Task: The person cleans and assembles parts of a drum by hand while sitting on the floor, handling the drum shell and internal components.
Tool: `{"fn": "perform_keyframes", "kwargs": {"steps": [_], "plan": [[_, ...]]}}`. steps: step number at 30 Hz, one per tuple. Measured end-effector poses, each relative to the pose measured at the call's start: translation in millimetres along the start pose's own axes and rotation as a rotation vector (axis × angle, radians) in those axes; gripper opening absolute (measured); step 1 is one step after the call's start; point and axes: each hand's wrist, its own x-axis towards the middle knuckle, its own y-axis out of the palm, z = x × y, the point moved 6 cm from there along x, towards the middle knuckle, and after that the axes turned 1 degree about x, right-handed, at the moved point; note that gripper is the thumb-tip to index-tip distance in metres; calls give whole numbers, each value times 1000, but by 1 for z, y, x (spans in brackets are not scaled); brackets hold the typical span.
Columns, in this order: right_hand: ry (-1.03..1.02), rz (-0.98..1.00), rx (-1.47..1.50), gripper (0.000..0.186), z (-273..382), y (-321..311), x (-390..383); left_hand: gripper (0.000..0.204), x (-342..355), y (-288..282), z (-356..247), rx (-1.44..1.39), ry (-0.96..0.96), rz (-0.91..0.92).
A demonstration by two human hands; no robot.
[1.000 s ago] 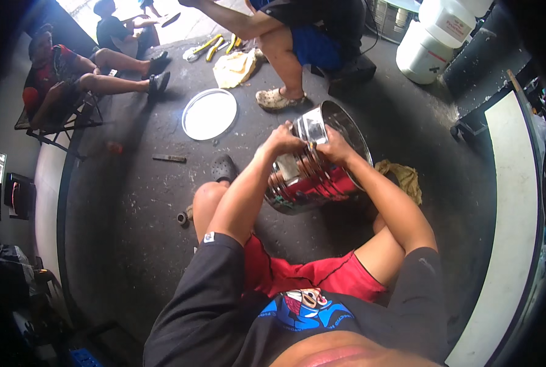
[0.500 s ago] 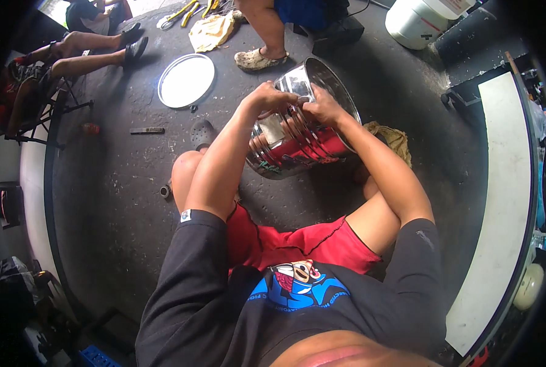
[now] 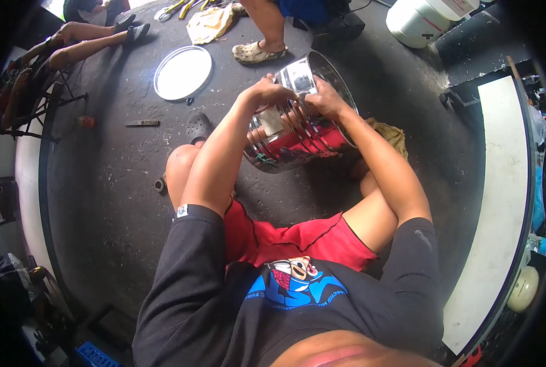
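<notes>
A shiny ribbed metal drum (image 3: 285,144) lies tilted between my legs, its wide open end turned to the right. A pale rectangular patch shows on its side, amid red reflections. My left hand (image 3: 268,93) is closed against the drum's upper side, with fingers pointing right. Close beside it, my right hand (image 3: 326,101) is closed near the rim of the open end, thumb and fingers bent inward. Both hands' fingertips nearly meet over the drum. Whether a small part sits between them is hidden.
A round white disc with a silver rim (image 3: 183,73) lies on the dark floor, with a flat metal bar (image 3: 142,123) nearer. A yellowish cloth (image 3: 388,136) is beside the drum. Other people's legs (image 3: 267,27) are ahead and left. A white bucket (image 3: 414,24) stands far right.
The drum and both hands sit slightly higher in the picture, as does the floor around them, so the view has shifted a little. The hands' grip looks much the same.
</notes>
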Motion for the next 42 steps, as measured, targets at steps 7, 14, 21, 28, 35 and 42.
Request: {"fn": "perform_keyframes", "kwargs": {"steps": [7, 14, 21, 28, 35, 42], "plan": [[7, -12, -102, 43, 2, -7, -4, 62, 15, 1, 7, 130, 19, -156], [-45, -48, 5, 37, 3, -3, -2, 61, 43, 1, 33, 206, -107, -178], [-7, -13, -98, 43, 3, 0, -1, 59, 29, -1, 22, 148, -104, -127], [6, -57, -136, 43, 0, -1, -4, 90, -11, -2, -18, 302, -91, -104], [-22, -70, -27, 40, 1, -3, -2, 50, 7, 1, 4, 50, -38, -60], [35, 0, -89, 44, 8, 0, -3, 90, -6, 3, -7, 101, -129, 73]]}}
